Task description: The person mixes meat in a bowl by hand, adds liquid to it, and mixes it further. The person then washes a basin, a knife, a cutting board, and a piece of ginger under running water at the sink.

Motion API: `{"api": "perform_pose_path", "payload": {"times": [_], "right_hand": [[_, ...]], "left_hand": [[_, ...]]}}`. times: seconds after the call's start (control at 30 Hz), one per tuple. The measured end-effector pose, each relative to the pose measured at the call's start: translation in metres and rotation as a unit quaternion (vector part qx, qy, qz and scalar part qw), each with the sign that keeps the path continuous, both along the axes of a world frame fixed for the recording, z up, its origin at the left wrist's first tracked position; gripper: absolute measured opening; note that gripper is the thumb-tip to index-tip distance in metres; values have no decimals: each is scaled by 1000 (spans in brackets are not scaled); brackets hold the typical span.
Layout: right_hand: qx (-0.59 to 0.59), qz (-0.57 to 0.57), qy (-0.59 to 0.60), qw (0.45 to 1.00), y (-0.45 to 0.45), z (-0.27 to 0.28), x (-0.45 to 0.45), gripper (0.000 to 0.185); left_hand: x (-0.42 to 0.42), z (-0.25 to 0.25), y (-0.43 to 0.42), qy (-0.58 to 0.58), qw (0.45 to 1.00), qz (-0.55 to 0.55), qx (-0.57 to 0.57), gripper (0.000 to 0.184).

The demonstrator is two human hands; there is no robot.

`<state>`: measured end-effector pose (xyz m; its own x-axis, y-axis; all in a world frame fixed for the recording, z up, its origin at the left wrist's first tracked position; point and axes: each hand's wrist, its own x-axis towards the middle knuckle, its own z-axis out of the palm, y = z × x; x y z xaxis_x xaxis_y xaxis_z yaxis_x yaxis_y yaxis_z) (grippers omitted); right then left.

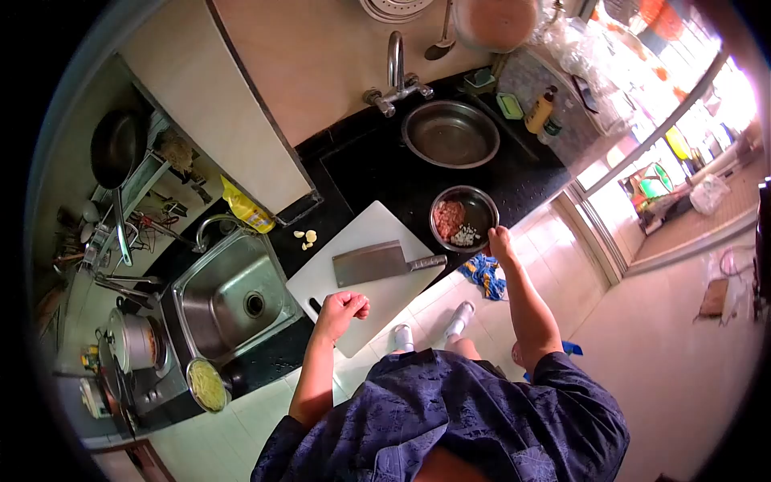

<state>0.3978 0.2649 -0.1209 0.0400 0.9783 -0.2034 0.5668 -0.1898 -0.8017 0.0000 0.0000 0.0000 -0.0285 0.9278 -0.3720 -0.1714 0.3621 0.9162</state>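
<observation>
The round steel bowl (484, 210) of pink minced meat (448, 218) and chopped white pieces (465, 235) sits at the black bench's (530, 170) near edge, rim pinched by the right hand (499, 243). Beside it, a steel cleaver (372, 263) crosses the white board (375, 225); the left hand (342, 313) curls above, contents unclear.

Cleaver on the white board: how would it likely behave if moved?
The cleaver looks stiff, with a broad metal blade. It would probably feel blade-heavy, given the slim handle, and might slide if pushed, since it lies flat on the smooth-looking board.
</observation>
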Motion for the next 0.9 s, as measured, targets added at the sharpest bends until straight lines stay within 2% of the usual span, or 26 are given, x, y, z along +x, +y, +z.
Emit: {"api": "perform_pose_path", "payload": {"times": [0.07, 0.1, 0.13, 0.17, 0.23, 0.3, 0.33, 0.37, 0.4, 0.47, 0.5, 0.53, 0.6, 0.67, 0.7, 0.77, 0.9], "right_hand": [[13, 37, 18, 999, -9, -24, -4, 39], [6, 28, 15, 999, 25, 19, 16, 38], [2, 51, 34, 998, 2, -15, 1, 34], [-5, 72, 28, 997, 36, -5, 16, 34], [-111, 95, 47, 988, 30, -13, 25, 34], [11, 121, -73, 990, 69, 24, 39, 36], [73, 107, -41, 991, 90, 31, 38, 39], [137, 89, -8, 987, 114, 43, 36, 42], [105, 125, 11, 987, 136, 99, 20, 38], [140, 212, -3, 967, 210, 108, -14, 36], [141, 254, -68, 955, 237, 136, -37, 41], [166, 275, -89, 943, 273, 124, -60, 48], [185, 243, -184, 934, 328, 120, -117, 56], [196, 256, -207, 924, 368, 118, -157, 64], [166, 240, -207, 934, 373, 134, -175, 66], [153, 239, -223, 933, 393, 130, -199, 66], [197, 282, -269, 900, 420, 119, -219, 56]], "left_hand": [[6, 11, -6, 13, 1000, 18, 16, 21], [45, 4, 51, 9, 1000, 26, 15, 21], [37, 10, 41, 32, 999, 35, -9, 21], [57, 4, 75, 24, 999, 45, 11, 21], [76, 2, 89, 20, 998, 63, -11, 21], [94, 5, 131, 2, 997, 83, -6, 20], [101, 6, 143, -8, 994, 103, -22, 20], [101, 3, 166, -22, 995, 100, 12, 22], [103, 4, 183, -32, 992, 121, 8, 23], [105, 6, 225, -65, 982, 180, 1, 27], [106, 4, 245, -91, 972, 218, -3, 28], [103, -3, 264, -113, 966, 230, 19, 31], [92, -15, 309, -158, 949, 273, 0, 32], [86, -14, 344, -176, 938, 299, -6, 34], [78, -12, 363, -173, 935, 309, -17, 36], [72, -6, 391, -172, 931, 320, -38, 38], [60, 8, 421, -158, 930, 327, -55, 40]]}}
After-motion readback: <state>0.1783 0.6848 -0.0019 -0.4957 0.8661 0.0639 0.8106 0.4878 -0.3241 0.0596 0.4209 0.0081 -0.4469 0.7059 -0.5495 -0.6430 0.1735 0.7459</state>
